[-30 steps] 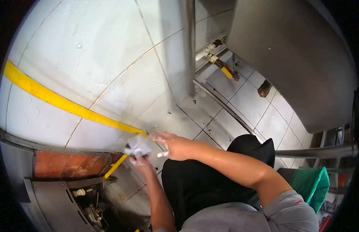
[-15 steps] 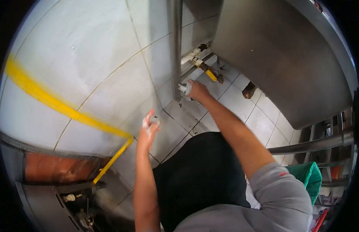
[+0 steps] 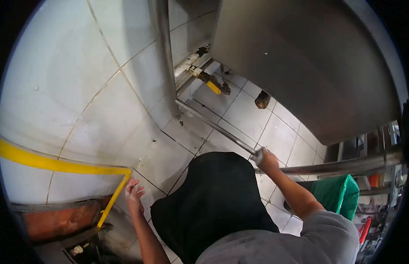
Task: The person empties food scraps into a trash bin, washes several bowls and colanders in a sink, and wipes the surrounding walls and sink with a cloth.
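My right hand (image 3: 268, 161) is closed around something white, perhaps a cloth or foam, pressed on a thin metal bar (image 3: 220, 128) near its right end. This bar runs low from the upright metal post (image 3: 165, 57) by the wall toward a thicker metal tube (image 3: 341, 168). My left hand (image 3: 135, 193) is raised beside the yellow pipe (image 3: 113, 199), with fingers apart and whitish residue on them; it holds nothing.
A large metal panel (image 3: 297, 66) fills the upper right. Behind it are a yellow-handled valve (image 3: 213, 87) and a rusty pipe end (image 3: 262, 100). White tiled wall (image 3: 81, 97) stands at left. A green bag (image 3: 341, 196) lies at right, near shelving.
My right hand has moved from the post's foot to the right end of the bar, which now shows. My left hand has moved down and left, and the view has shifted.
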The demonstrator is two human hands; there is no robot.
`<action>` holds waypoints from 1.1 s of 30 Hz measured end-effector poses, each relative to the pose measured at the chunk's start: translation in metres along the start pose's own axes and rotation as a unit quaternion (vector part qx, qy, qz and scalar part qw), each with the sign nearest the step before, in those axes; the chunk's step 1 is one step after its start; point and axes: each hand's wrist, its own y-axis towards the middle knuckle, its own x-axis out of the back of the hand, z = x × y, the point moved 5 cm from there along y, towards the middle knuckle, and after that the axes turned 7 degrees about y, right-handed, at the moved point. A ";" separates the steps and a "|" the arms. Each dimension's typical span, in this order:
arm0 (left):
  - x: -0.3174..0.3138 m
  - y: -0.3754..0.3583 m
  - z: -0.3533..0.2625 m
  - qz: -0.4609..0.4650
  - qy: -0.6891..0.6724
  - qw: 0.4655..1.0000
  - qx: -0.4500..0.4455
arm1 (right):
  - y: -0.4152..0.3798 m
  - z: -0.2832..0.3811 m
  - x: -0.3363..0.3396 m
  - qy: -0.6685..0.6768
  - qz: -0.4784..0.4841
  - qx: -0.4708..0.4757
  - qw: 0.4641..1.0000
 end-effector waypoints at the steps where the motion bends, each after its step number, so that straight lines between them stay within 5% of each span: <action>1: 0.003 -0.002 0.005 -0.031 -0.007 0.999 0.003 | 0.012 0.039 0.007 -0.002 -0.002 0.039 0.999; 4: -0.030 0.011 -0.006 0.001 0.005 1.000 -0.002 | 0.087 0.159 -0.014 0.029 -0.031 0.171 0.984; 5: -0.051 0.016 -0.021 0.025 0.021 0.999 -0.019 | 0.114 0.198 -0.019 0.035 0.072 0.179 0.981; 7: -0.100 0.019 -0.052 0.082 0.044 0.993 -0.067 | 0.151 0.273 -0.018 0.053 0.048 0.146 0.987; 13: -0.191 -0.001 -0.093 0.191 0.041 0.975 -0.104 | 0.162 0.321 -0.010 0.149 -0.032 0.210 0.966; 15: -0.195 -0.011 -0.073 0.207 0.016 0.978 -0.035 | 0.152 0.315 0.012 0.343 -0.106 0.222 0.907; 18: -0.177 -0.012 -0.032 0.178 0.023 0.984 0.006 | 0.134 0.372 0.106 0.547 -0.222 0.329 0.737; 19: -0.168 -0.014 -0.026 0.174 0.021 0.985 0.002 | 0.117 0.398 0.160 0.473 -0.335 0.384 0.719; 20: -0.155 -0.013 -0.020 0.160 0.000 0.987 0.010 | 0.094 0.418 0.207 0.604 -0.259 0.380 0.651; 22: -0.132 -0.017 -0.018 0.145 -0.019 0.989 0.019 | 0.107 0.456 0.261 0.486 -0.427 0.395 0.652; 23: -0.119 -0.021 -0.024 0.112 -0.023 0.993 0.023 | 0.114 0.476 0.270 0.532 -0.387 0.447 0.606; 25: -0.096 -0.019 -0.030 0.073 -0.029 0.997 0.019 | 0.116 0.483 0.252 0.415 -0.507 0.415 0.632; 27: -0.077 -0.013 -0.026 0.032 -0.045 0.998 0.012 | 0.126 0.463 0.190 0.474 -0.426 0.320 0.701; 29: -0.071 -0.013 -0.034 0.022 -0.041 0.999 0.000 | 0.159 0.439 0.115 0.386 -0.381 0.297 0.786; 32: -0.071 -0.014 -0.054 0.021 -0.039 0.999 -0.023 | 0.149 0.437 0.123 0.414 -0.329 0.255 0.809; 33: -0.073 -0.014 -0.060 0.024 -0.038 0.999 -0.027 | 0.153 0.453 0.148 0.344 -0.387 0.327 0.790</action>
